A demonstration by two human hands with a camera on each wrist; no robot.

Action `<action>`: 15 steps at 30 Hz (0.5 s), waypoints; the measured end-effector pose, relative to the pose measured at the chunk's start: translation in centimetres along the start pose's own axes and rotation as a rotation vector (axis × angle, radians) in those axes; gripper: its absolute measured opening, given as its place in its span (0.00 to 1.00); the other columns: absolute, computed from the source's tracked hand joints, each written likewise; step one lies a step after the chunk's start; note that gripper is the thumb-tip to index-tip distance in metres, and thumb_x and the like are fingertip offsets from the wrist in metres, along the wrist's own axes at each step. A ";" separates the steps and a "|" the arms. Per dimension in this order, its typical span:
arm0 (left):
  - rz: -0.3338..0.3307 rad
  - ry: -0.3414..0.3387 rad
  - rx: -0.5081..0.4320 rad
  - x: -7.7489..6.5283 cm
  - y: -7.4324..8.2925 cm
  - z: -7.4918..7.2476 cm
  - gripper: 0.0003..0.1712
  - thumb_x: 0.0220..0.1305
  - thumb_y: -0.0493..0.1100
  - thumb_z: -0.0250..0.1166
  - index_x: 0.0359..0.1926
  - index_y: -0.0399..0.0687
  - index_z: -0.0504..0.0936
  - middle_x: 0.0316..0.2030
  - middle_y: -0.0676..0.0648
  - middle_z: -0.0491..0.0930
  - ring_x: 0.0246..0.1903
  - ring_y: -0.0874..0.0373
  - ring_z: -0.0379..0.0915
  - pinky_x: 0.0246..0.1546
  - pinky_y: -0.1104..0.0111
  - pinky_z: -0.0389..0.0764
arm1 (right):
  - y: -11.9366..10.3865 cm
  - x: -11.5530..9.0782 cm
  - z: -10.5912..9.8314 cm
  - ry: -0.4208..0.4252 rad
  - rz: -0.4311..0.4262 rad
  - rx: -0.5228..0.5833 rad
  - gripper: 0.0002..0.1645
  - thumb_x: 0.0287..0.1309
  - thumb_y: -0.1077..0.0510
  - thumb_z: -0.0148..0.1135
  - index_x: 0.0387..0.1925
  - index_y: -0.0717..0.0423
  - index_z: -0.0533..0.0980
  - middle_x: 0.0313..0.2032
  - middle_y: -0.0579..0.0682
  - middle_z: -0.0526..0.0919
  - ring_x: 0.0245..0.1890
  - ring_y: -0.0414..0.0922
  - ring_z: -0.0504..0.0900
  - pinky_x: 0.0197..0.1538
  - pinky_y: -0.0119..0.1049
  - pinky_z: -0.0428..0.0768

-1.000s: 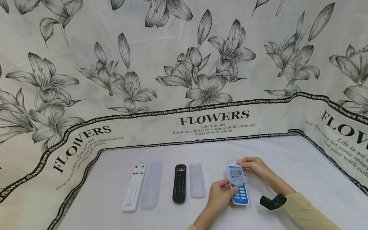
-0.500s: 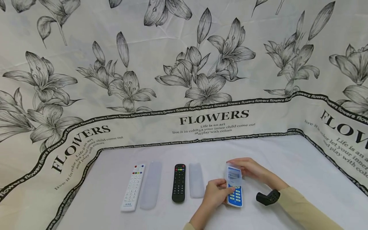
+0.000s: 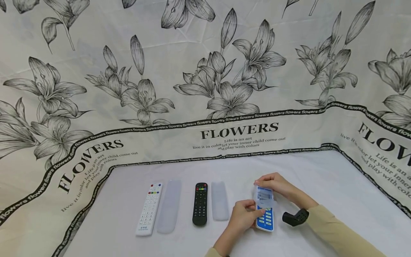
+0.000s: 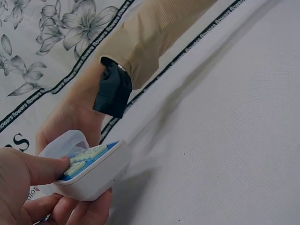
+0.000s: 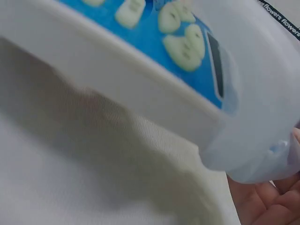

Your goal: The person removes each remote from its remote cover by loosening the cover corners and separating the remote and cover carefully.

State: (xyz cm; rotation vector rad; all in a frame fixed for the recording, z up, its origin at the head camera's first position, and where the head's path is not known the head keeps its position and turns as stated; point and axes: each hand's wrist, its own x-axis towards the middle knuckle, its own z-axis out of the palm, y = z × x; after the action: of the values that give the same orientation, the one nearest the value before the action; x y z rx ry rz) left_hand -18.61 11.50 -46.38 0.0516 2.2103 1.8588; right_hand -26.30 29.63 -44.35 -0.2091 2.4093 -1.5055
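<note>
A blue-and-white remote control [image 3: 265, 220] with a small screen and pale buttons is held tilted above the table. My left hand [image 3: 243, 215] grips its lower half, thumb on the button face and fingers beneath, as the left wrist view shows. Over the remote's upper end sits a translucent sleeve [image 5: 262, 108], covering the screen part. My right hand [image 3: 277, 184] pinches this sleeve at its far end; in the right wrist view only some fingers [image 5: 276, 206] of it show at the lower right corner.
Left of my hands lie a translucent sleeve [image 3: 219, 201], a black remote control [image 3: 200, 204], another translucent sleeve [image 3: 169, 207] and a white remote control [image 3: 149, 210] on the white table [image 3: 106, 221]. A flower-printed cloth [image 3: 154, 142] stands behind. A black wrist device [image 3: 296, 217] is on my right wrist.
The sleeve, loose and skewed over the remote's top a second ago, now lines up with it. My right hand has shifted left to the sleeve's far end; the left hand keeps its grip.
</note>
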 end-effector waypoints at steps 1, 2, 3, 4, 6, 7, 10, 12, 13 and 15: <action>-0.003 0.001 -0.002 0.0 0.0 0.0 0.18 0.51 0.38 0.72 0.45 0.39 0.83 0.26 0.55 0.77 0.21 0.67 0.74 0.15 0.75 0.76 | -0.1 0.0 0.1 0.013 0.010 -0.004 0.21 0.63 0.48 0.59 0.44 0.63 0.82 0.47 0.50 0.85 0.44 0.38 0.75 0.49 0.36 0.72; -0.004 0.004 -0.002 0.0 0.0 0.0 0.18 0.52 0.38 0.72 0.46 0.39 0.83 0.26 0.56 0.77 0.21 0.67 0.74 0.15 0.75 0.76 | -0.2 -0.1 0.2 0.023 0.014 -0.008 0.22 0.63 0.48 0.59 0.44 0.64 0.81 0.48 0.51 0.85 0.44 0.39 0.75 0.48 0.36 0.72; -0.007 0.007 -0.006 0.0 0.0 0.0 0.18 0.52 0.38 0.72 0.46 0.39 0.83 0.26 0.56 0.77 0.21 0.67 0.75 0.15 0.75 0.76 | -0.3 -0.1 0.3 0.035 0.023 -0.009 0.22 0.63 0.48 0.59 0.45 0.64 0.81 0.48 0.51 0.84 0.44 0.39 0.75 0.47 0.35 0.72; -0.007 0.009 -0.002 -0.1 0.1 0.1 0.18 0.52 0.38 0.72 0.46 0.39 0.83 0.26 0.56 0.78 0.21 0.67 0.74 0.15 0.75 0.75 | -0.3 -0.1 0.4 0.043 0.027 -0.010 0.22 0.63 0.48 0.58 0.45 0.64 0.81 0.48 0.52 0.84 0.44 0.40 0.74 0.46 0.35 0.71; -0.006 0.010 -0.007 -0.1 0.2 0.1 0.18 0.52 0.38 0.72 0.46 0.40 0.83 0.26 0.56 0.78 0.21 0.67 0.75 0.15 0.75 0.76 | -0.4 -0.2 0.5 0.057 0.040 -0.009 0.23 0.63 0.48 0.58 0.45 0.64 0.81 0.48 0.51 0.84 0.44 0.40 0.74 0.45 0.34 0.70; -0.009 0.010 -0.012 -0.2 0.2 0.1 0.17 0.52 0.38 0.72 0.45 0.40 0.83 0.26 0.56 0.78 0.21 0.67 0.75 0.15 0.75 0.75 | -0.4 -0.2 0.5 0.062 0.044 -0.007 0.23 0.63 0.48 0.58 0.45 0.64 0.81 0.48 0.51 0.84 0.45 0.40 0.74 0.46 0.34 0.70; -0.015 0.006 -0.007 -0.3 0.3 0.2 0.16 0.53 0.38 0.72 0.45 0.41 0.84 0.26 0.56 0.78 0.21 0.67 0.75 0.15 0.75 0.75 | -0.2 -0.1 0.5 0.063 0.049 0.001 0.23 0.63 0.48 0.58 0.45 0.64 0.81 0.49 0.52 0.84 0.46 0.41 0.74 0.46 0.35 0.70; -0.018 0.006 -0.003 -0.4 0.4 0.2 0.16 0.53 0.38 0.72 0.44 0.41 0.84 0.26 0.56 0.77 0.21 0.67 0.75 0.15 0.76 0.75 | -0.1 -0.1 0.5 0.065 0.054 0.010 0.22 0.63 0.48 0.58 0.45 0.64 0.81 0.49 0.53 0.84 0.46 0.41 0.75 0.47 0.35 0.70; -0.020 0.007 0.000 -0.4 0.4 0.2 0.15 0.53 0.38 0.72 0.44 0.41 0.84 0.26 0.56 0.77 0.21 0.67 0.74 0.15 0.76 0.75 | 0.0 -0.1 0.5 0.066 0.055 0.016 0.22 0.63 0.48 0.59 0.45 0.64 0.81 0.50 0.53 0.84 0.46 0.40 0.75 0.47 0.35 0.70; -0.016 0.010 -0.001 -0.4 0.4 0.2 0.15 0.53 0.38 0.72 0.44 0.41 0.84 0.25 0.56 0.77 0.20 0.67 0.74 0.15 0.76 0.75 | 0.1 0.0 0.5 0.070 0.061 0.030 0.22 0.62 0.49 0.59 0.45 0.64 0.81 0.50 0.53 0.84 0.47 0.39 0.75 0.48 0.35 0.70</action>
State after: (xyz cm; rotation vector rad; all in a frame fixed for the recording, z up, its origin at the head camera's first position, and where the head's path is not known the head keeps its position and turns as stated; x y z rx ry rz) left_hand -18.27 11.74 -45.94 0.0244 2.2103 1.8557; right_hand -26.11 29.21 -44.64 -0.0771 2.4219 -1.5448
